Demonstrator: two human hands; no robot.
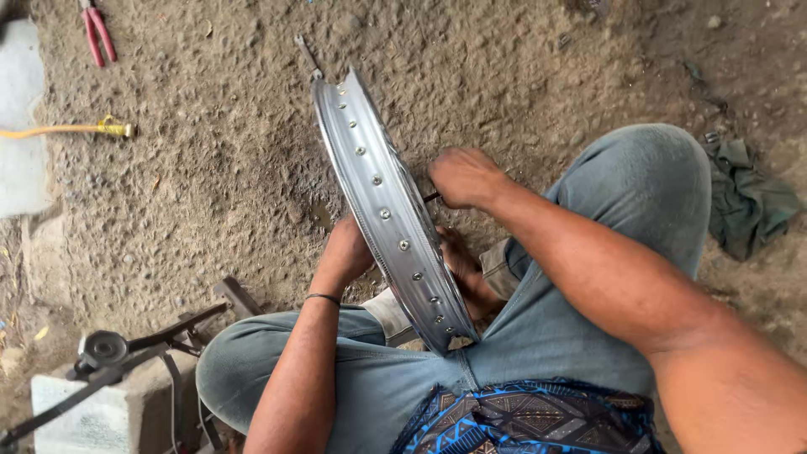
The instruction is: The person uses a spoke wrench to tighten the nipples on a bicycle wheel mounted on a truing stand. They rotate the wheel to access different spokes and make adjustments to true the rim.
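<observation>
**Rim held upright between knees**

Rim (382,210) is stood on edge on the dirt ground (218,185), between the knees. Left hand (346,252) is pressed against its left side, grip hidden. Right hand (465,176) is clenched on a spoke (430,198). Rim could tip or roll if the left hand slackens. Pliers (97,34) lie at the top-left corner.

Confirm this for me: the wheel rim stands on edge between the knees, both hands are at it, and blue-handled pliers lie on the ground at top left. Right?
Nearly. In the head view the pliers have red handles, not blue. The wheel rim does stand on edge between the knees, with the left hand and right hand at it.

Silver wheel rim (382,206), red pliers (98,34)
</observation>
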